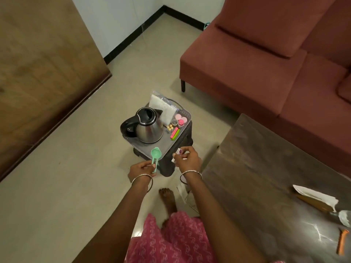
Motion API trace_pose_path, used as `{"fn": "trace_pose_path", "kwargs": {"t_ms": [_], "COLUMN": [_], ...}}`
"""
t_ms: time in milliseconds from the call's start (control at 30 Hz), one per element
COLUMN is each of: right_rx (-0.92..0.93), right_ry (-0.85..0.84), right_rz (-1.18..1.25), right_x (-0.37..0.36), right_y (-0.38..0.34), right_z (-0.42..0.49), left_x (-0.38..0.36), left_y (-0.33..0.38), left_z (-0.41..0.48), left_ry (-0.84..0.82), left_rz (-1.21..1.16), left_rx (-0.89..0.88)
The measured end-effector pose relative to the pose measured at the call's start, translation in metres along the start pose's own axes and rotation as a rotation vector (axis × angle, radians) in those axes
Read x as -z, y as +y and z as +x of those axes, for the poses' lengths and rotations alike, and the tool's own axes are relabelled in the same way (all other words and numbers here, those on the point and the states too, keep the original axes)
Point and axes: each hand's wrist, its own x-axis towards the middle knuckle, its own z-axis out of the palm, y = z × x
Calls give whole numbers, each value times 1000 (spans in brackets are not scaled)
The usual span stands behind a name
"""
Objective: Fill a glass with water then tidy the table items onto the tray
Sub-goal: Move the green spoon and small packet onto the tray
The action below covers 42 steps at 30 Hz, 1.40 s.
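Note:
A grey tray [152, 147] lies on a small dark stool on the floor. On it stand a steel kettle [147, 128] with a black handle, a clear plastic bag [163, 109], pink lids [180, 117], a small round tin [174, 122] and a pink-and-green strip [175, 134]. My left hand [141, 170] pinches the handle of a green measuring scoop [155, 156], whose bowl hangs over the tray's near edge. My right hand [187, 157] holds a small white and purple box [179, 151] at the tray's near right corner.
A dark wooden table [266, 177] stands at the right with white paper [315, 194], a wooden-handled tool and an orange comb [342, 242] on it. A maroon sofa [256, 63] fills the upper right. A wooden panel [38, 73] rises at the left. My bare foot [168, 198] is near the stool.

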Motion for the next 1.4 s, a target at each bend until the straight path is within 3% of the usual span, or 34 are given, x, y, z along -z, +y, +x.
{"fn": "trace_pose_path", "kwargs": {"t_ms": [433,633,767,1100,1267,1400], "right_rx": [-267,-144,-158,-243,-197,-120], "right_ry": [-39,-58,-52,-28,-49,-41], "right_rz": [-235,-506,-596,-608,-523,-381], "right_x": [-95,-124,-135,-138,-129,-109], "right_y": [-2,9,11,6,11,21], "right_z": [143,177,186,199,197,187], "left_x": [-37,-66,-72,-79,-92,-105], "left_y": [5,0,-1,-4,-4,-6], "left_z": [128,152,159,167,169,171], "left_ry": [-25,48,101,151,176,243], "left_rz": [305,371,440,449,461,333], "left_rx": [61,89,91,55,36,95]}}
